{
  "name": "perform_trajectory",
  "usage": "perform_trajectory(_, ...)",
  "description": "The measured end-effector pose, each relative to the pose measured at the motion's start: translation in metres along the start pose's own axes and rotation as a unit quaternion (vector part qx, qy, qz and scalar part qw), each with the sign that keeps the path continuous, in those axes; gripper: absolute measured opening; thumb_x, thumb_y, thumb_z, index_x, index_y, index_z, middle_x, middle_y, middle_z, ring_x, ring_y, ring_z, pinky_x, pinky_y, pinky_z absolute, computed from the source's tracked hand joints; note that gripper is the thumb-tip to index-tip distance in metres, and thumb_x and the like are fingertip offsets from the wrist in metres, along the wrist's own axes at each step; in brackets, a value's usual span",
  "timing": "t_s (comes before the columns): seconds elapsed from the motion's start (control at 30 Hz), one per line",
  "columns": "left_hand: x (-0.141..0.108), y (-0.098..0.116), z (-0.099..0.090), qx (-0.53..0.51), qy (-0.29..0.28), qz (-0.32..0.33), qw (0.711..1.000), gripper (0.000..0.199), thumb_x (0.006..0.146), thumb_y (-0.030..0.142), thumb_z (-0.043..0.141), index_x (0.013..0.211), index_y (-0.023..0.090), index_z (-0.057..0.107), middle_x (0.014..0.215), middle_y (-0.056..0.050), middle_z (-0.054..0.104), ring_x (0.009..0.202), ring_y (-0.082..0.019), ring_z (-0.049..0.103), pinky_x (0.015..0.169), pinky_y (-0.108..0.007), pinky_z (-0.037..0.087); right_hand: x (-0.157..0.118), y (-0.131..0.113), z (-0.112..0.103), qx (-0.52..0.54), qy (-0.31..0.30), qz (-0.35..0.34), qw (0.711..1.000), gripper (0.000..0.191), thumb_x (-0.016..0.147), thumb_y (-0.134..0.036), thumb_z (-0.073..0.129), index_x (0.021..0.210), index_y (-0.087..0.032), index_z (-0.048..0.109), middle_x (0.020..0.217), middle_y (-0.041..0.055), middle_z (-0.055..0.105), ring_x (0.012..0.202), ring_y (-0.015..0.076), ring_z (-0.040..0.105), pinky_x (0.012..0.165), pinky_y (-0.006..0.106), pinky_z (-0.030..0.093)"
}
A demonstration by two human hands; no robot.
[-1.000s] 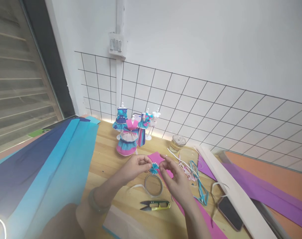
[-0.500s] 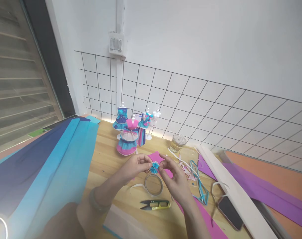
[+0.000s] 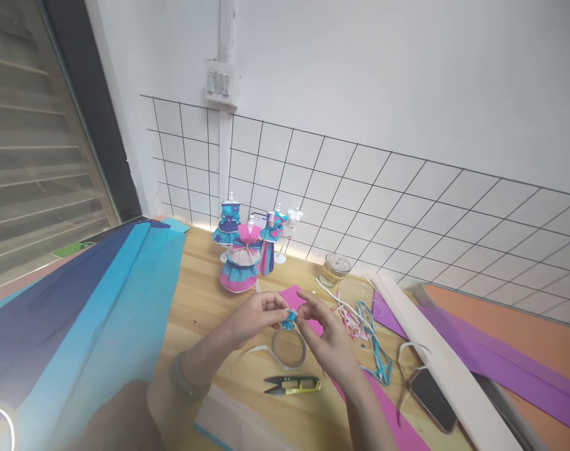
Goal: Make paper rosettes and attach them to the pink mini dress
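Between both hands, above the table, is a small blue pleated rosette (image 3: pixel 289 319) with a pale edge. My left hand (image 3: pixel 261 314) pinches its left side between thumb and fingers. From the right, my right hand (image 3: pixel 325 329) grips the other edge with thumb and index finger, the remaining fingers curled loosely. Just below lies a roll of tape (image 3: pixel 289 366), flat on the wood. Thread snips (image 3: pixel 293 385) with black blades and a yellow handle rest nearer to me. A bright pink sheet (image 3: pixel 292 293) lies partly hidden behind the hands.
Small dress forms in coloured dresses (image 3: pixel 240 269) stand at the back. A glass jar (image 3: pixel 334 269), a heap of blue and pink strips (image 3: pixel 379 360) and a phone (image 3: pixel 433 401) lie to the right. Long blue sheets (image 3: pixel 139 294) cover the left; a wire grid (image 3: pixel 341 163) lines the wall.
The rosette has tilted and looks narrower, more folded between the fingers. Both hands have come slightly closer together; the things on the table have stayed put.
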State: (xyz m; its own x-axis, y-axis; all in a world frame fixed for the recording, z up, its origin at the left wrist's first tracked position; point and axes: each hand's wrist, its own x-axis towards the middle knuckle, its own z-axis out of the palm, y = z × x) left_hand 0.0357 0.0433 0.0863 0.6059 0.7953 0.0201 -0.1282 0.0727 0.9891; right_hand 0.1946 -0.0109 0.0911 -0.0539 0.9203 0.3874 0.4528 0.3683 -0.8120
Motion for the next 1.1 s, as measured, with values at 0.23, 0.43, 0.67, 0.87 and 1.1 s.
perform_trajectory(0.23,0.003,-0.006,0.0,-0.055,0.039,-0.022,0.998,0.015,0.067,0.023,0.061,0.076,0.012,0.057,0.074,-0.003,0.058,0.067,-0.011,0.054,0.061,-0.024,0.042,0.001,0.0,0.0,0.007,0.013,0.004,1.0,0.037,0.078,-0.024,0.049,0.115,-0.019,0.049,0.081,0.0038,0.057,0.078,0.0166,0.055,0.077,0.035,0.044)
perform_trajectory(0.43,0.002,-0.005,0.003,-0.037,0.036,-0.027,0.998,0.016,0.066,0.026,0.061,0.073,0.013,0.056,0.068,-0.002,0.057,0.063,-0.011,0.053,0.059,-0.024,0.042,0.001,0.002,0.0,0.012,0.009,0.002,1.0,0.037,0.079,-0.023,0.05,0.115,-0.02,0.048,0.086,0.0047,0.057,0.08,0.0169,0.054,0.076,0.034,0.044)
perform_trajectory(0.67,0.0,-0.003,0.005,-0.025,0.03,-0.049,0.998,0.016,0.065,0.026,0.062,0.07,0.013,0.055,0.065,-0.003,0.058,0.06,-0.01,0.053,0.058,-0.023,0.04,0.001,0.004,0.004,0.024,0.014,0.007,1.0,0.038,0.078,-0.024,0.05,0.115,-0.02,0.048,0.082,0.0038,0.055,0.078,0.0166,0.053,0.076,0.035,0.043)
perform_trajectory(0.87,0.001,-0.009,0.002,-0.107,0.012,-0.072,0.992,0.015,0.065,0.023,0.062,0.071,0.013,0.053,0.068,-0.003,0.058,0.061,-0.011,0.055,0.061,-0.026,0.042,0.0,0.007,0.002,0.044,0.012,0.029,0.999,0.038,0.077,-0.025,0.052,0.114,-0.019,0.049,0.079,0.0024,0.054,0.075,0.0157,0.053,0.076,0.034,0.043)
perform_trajectory(1.1,0.003,-0.012,0.001,-0.181,0.027,-0.087,0.979,0.015,0.066,0.02,0.063,0.073,0.012,0.052,0.073,-0.008,0.062,0.066,-0.015,0.059,0.064,-0.029,0.044,0.002,0.005,0.002,0.125,0.022,0.074,0.989,0.041,0.077,-0.032,0.054,0.115,-0.02,0.048,0.082,0.0037,0.055,0.077,0.0165,0.054,0.071,0.032,0.045)
